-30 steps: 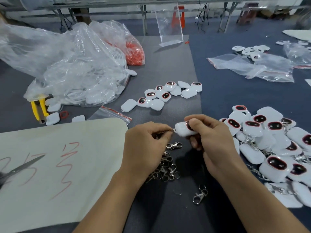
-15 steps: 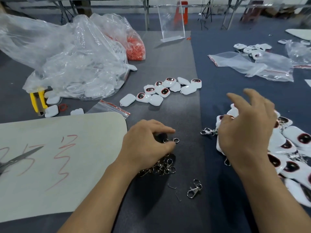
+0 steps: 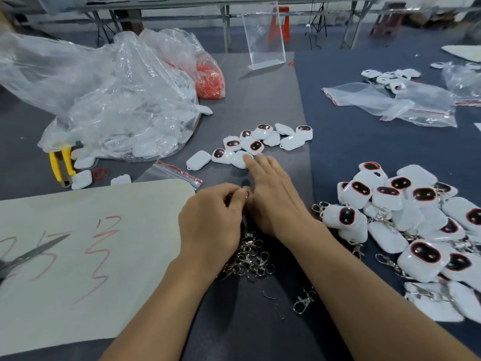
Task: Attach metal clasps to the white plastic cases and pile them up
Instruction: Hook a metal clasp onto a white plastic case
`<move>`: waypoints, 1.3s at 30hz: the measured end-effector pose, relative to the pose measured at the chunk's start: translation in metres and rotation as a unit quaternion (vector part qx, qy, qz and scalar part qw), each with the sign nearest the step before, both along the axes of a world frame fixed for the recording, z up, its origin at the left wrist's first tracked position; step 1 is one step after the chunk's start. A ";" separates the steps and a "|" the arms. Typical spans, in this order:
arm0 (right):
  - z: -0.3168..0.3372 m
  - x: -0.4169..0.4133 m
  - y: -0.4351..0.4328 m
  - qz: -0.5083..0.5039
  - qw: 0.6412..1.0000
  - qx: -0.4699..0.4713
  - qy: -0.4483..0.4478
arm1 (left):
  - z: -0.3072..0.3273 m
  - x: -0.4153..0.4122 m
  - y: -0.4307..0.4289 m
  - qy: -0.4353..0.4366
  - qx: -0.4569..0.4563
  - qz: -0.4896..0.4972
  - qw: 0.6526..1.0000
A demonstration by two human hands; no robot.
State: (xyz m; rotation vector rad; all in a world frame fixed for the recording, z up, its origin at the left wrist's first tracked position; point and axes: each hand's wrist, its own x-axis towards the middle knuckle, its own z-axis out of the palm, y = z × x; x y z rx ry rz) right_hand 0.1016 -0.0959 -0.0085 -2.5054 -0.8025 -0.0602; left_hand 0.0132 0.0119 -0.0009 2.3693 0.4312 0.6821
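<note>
My left hand is curled above the heap of metal clasps, its fingertips pinching a small clasp that is mostly hidden. My right hand stretches forward with straight fingers, and its tips touch a white case at the near edge of a small group of cases without clasps. A pile of white cases with clasps attached lies on the blue mat to the right. One loose clasp lies near my right forearm.
A big clear bag of white cases and a bag of red rings sit at the back left. Yellow pliers, scissors and a white sheet lie left. Zip bags are at the back right.
My right hand let go of the finished case on the right pile and swung left and forward to the unclasped cases. My left hand took a clasp from the heap.
</note>
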 end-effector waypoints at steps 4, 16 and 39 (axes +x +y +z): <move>-0.003 0.020 0.022 0.008 0.999 -0.046 -0.002 | 0.002 0.001 0.006 -0.018 -0.062 -0.023 0.998; 0.000 -0.013 -0.024 -0.145 0.939 0.307 0.060 | 0.004 0.002 0.006 -0.010 -0.109 -0.077 0.991; 0.010 -0.048 -0.057 -0.024 0.884 0.403 0.236 | 0.008 0.000 -0.002 -0.093 -0.132 -0.196 0.967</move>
